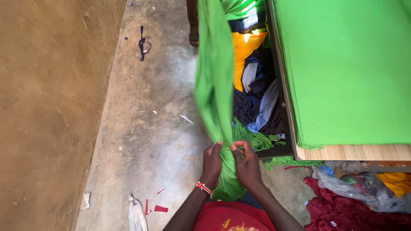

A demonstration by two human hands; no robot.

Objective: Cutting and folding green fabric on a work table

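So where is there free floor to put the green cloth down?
Bare concrete floor lies between the brown wall and the hanging green cloth, with only small scraps. It is crowded under the table with piled clothes, and at right by the maroon fabric.

floor [141, 128]: bare grey concrete under both hands
left of the hands: dark strap [143, 42], white scraps, red scraps [160, 208]
right of the hands: maroon cloth [342, 209], clear plastic
table [342, 152]: wooden, up right, stacked green fabric [346, 68]
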